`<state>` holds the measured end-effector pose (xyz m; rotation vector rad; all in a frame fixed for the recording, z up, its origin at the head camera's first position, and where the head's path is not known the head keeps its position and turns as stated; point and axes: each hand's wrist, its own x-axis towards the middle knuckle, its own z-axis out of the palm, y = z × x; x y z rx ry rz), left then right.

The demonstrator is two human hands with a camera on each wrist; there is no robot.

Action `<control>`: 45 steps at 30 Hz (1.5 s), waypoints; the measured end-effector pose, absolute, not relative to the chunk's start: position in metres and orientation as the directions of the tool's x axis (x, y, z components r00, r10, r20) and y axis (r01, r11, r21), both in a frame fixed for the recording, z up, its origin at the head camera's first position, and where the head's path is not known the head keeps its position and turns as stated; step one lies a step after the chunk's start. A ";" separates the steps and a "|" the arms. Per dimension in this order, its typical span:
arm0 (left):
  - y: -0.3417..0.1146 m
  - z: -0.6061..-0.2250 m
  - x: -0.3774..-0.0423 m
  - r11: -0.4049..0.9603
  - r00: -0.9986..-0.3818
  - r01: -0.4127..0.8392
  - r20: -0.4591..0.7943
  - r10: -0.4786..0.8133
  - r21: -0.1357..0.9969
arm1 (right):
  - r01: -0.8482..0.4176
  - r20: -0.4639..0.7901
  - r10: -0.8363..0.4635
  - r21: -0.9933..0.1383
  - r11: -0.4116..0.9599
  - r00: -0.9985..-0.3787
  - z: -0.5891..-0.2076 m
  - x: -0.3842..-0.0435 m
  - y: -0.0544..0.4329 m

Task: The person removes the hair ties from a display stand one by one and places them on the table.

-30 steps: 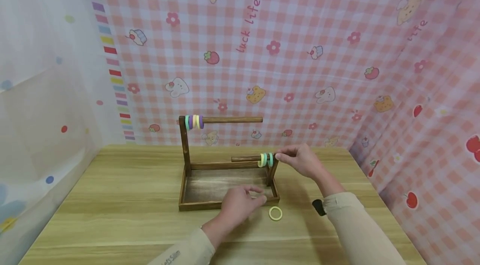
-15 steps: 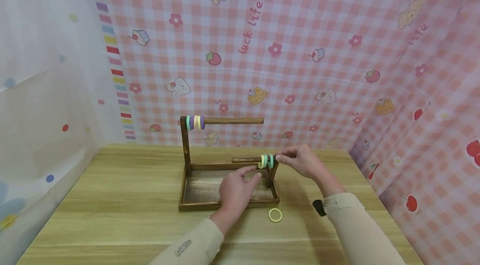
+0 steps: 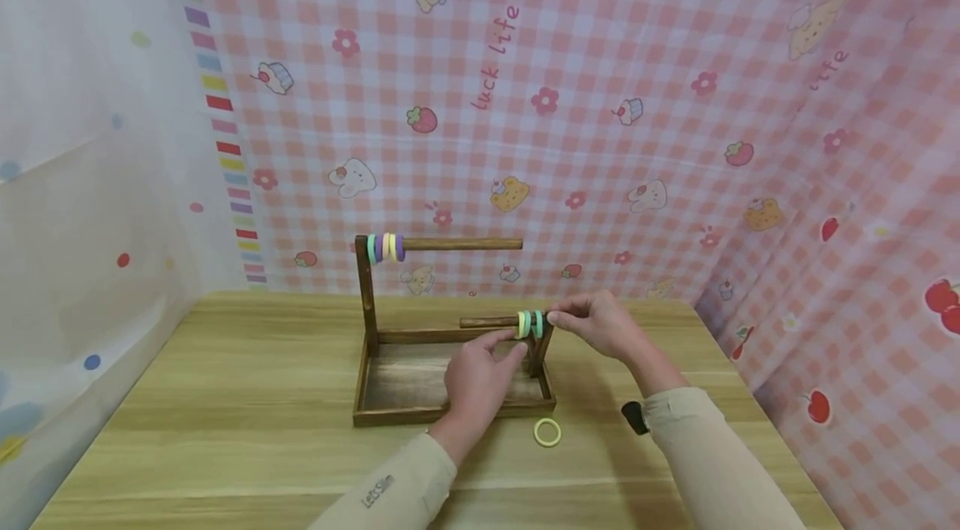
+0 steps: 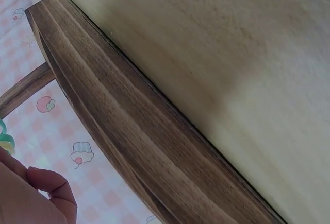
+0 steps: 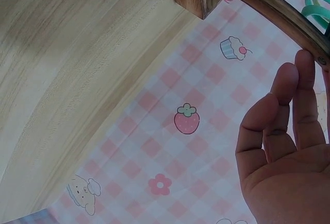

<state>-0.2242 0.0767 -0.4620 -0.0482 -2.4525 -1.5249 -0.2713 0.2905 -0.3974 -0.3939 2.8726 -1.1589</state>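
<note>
A dark wooden rack point(image 3: 367, 297) with a tray base has a long upper rod and a shorter lower rod point(image 3: 483, 322). Yellow and green rings point(image 3: 528, 324) hang on the lower rod near its right post. My left hand point(image 3: 480, 376) reaches over the tray, index fingertip at the bottom of the yellow ring, thumb held apart from it. At the top of the short right post, my right hand point(image 3: 600, 326) pinches the wood between thumb and fingers; the right wrist view shows its fingertips point(image 5: 304, 62) against the post, its thumb mostly hidden.
Several green, purple, pink and yellow rings point(image 3: 386, 247) sit at the left end of the upper rod. A loose yellow ring point(image 3: 547, 432) lies on the wooden table point(image 3: 225, 397) before the tray's right front corner. A checked cloth point(image 3: 465, 155) hangs behind.
My left hand has risen from the tray's front edge to the yellow ring on the lower rod. That ring now hangs straighter. My right hand has stayed at the post.
</note>
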 end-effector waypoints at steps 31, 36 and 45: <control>0.097 -0.459 -0.229 0.432 -0.945 0.152 0.259 -0.200 0.889 | -0.224 0.082 -0.233 -0.692 0.687 -0.969 -0.396 -0.269 0.289; 0.094 -0.458 -0.227 0.430 -0.940 0.160 0.270 -0.208 0.888 | -0.246 0.100 -0.246 -0.688 0.683 -0.964 -0.395 -0.269 0.289; 0.087 -0.457 -0.225 0.445 -0.928 0.161 0.288 -0.235 0.881 | -0.221 0.079 -0.229 -0.670 0.708 -0.970 -0.394 -0.268 0.287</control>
